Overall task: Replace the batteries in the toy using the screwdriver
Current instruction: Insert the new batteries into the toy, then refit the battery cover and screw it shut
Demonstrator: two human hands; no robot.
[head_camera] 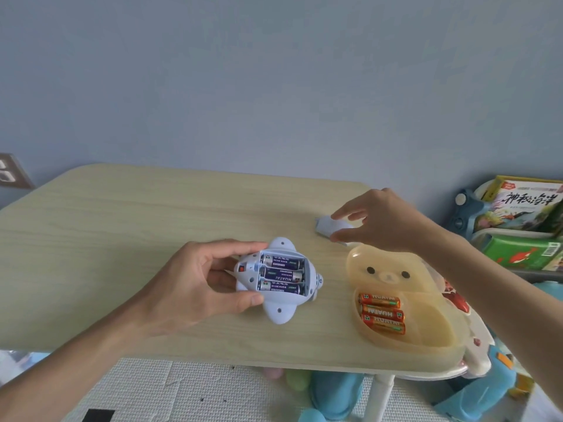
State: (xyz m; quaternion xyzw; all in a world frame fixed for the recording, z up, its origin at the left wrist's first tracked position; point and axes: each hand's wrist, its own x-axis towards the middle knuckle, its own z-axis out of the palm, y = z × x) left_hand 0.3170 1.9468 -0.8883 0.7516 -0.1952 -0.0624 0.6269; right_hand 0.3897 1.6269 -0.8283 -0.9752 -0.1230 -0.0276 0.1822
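Note:
A pale blue-white toy [278, 310] lies upside down on the light wooden table [122, 239], its battery compartment uncovered with three purple batteries [281, 277] inside. My left hand [195, 284] grips the toy's left side between thumb and fingers. The pale blue battery cover [327, 226] lies at the table's far right; my right hand [377, 222] is over it with fingertips closing on it. Three orange batteries [382, 313] lie in a beige bear-shaped tray [393, 266]. No screwdriver is in view.
The bear tray sits at the table's right front edge, just below my right forearm. Books [524, 208] and boxes are stacked on a shelf to the right. Soft toys [335, 394] and a white foam mat [152, 391] lie on the floor under the table.

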